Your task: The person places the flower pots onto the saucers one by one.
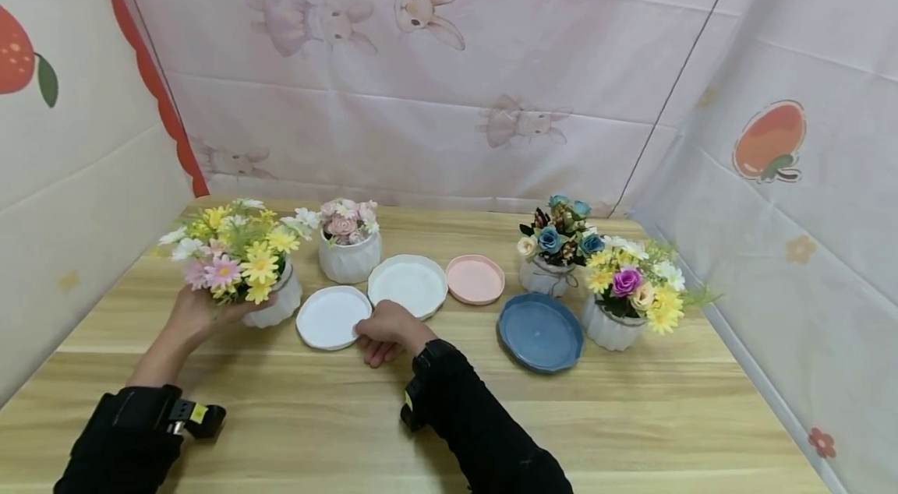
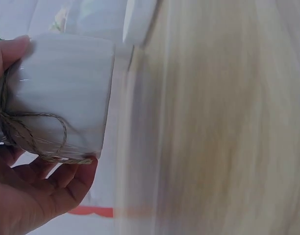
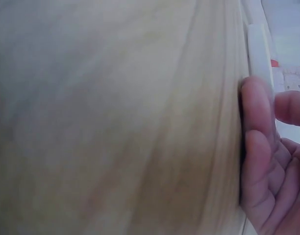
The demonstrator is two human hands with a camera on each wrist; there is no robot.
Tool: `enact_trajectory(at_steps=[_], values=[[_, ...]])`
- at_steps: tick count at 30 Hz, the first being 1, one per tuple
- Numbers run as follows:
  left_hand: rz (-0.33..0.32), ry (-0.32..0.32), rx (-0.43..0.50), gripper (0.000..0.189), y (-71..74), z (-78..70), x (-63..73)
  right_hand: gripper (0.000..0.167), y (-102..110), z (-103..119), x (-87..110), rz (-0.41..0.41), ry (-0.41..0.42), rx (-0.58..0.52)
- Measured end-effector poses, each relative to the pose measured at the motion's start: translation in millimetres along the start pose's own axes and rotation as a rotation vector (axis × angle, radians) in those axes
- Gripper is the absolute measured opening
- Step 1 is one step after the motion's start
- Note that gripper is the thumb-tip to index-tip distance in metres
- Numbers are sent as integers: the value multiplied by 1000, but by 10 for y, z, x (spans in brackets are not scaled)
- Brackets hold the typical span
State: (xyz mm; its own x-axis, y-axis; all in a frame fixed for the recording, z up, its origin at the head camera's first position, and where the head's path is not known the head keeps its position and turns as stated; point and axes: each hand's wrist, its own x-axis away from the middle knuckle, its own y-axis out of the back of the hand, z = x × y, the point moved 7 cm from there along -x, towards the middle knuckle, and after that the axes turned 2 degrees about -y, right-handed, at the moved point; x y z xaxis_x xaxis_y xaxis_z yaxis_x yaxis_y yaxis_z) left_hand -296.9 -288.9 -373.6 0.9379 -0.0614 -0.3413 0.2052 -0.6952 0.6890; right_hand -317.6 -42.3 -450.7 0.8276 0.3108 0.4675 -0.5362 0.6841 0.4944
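Observation:
My left hand [image 1: 203,315] grips a white ribbed flower pot [image 1: 281,303] filled with yellow, white and pink artificial daisies [image 1: 242,252]. In the left wrist view, thumb and fingers wrap the pot [image 2: 66,93] near its twine bow [image 2: 27,117], and a gap shows between its base and the tabletop [image 2: 213,122]. My right hand [image 1: 389,330] pinches the near right rim of a small white saucer [image 1: 332,318]. Seen from the right wrist, the lower fingers [image 3: 258,152] lie against the table beneath the saucer's edge [image 3: 259,51], with the thumb above.
A larger white saucer [image 1: 408,285] and a pink saucer [image 1: 475,280] lie behind. A pot of pink roses [image 1: 349,256] stands back left. Rightward are a blue saucer [image 1: 540,332], a pot of blue roses [image 1: 547,276] and a pot of mixed flowers [image 1: 613,326]. Fabric walls enclose the table.

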Motion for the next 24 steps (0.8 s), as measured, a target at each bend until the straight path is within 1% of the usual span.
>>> enact_trajectory(at_steps=[1, 3, 5, 11, 15, 18, 24], values=[[-3, -8, 10, 105, -10, -24, -7, 28, 2, 0, 0, 0, 3, -2], [5, -22, 33, 111, -44, -89, -25, 29, 5, -1, -5, 4, 8, -4], [1, -26, 58, 111, -79, -146, -23, 29, 6, -3, -8, 10, 13, -5], [-6, -67, 108, 110, -188, -362, -36, 29, 20, 4, 17, 23, 17, 4], [-9, -102, 178, 111, -244, -483, -33, 30, 15, 26, 38, 48, 19, -1], [-2, -106, 199, 110, -282, -539, -37, 31, 6, 41, 39, 59, 19, -14], [27, -76, 203, 109, -366, -569, -61, 28, 1, 65, 41, 69, 21, -33]])
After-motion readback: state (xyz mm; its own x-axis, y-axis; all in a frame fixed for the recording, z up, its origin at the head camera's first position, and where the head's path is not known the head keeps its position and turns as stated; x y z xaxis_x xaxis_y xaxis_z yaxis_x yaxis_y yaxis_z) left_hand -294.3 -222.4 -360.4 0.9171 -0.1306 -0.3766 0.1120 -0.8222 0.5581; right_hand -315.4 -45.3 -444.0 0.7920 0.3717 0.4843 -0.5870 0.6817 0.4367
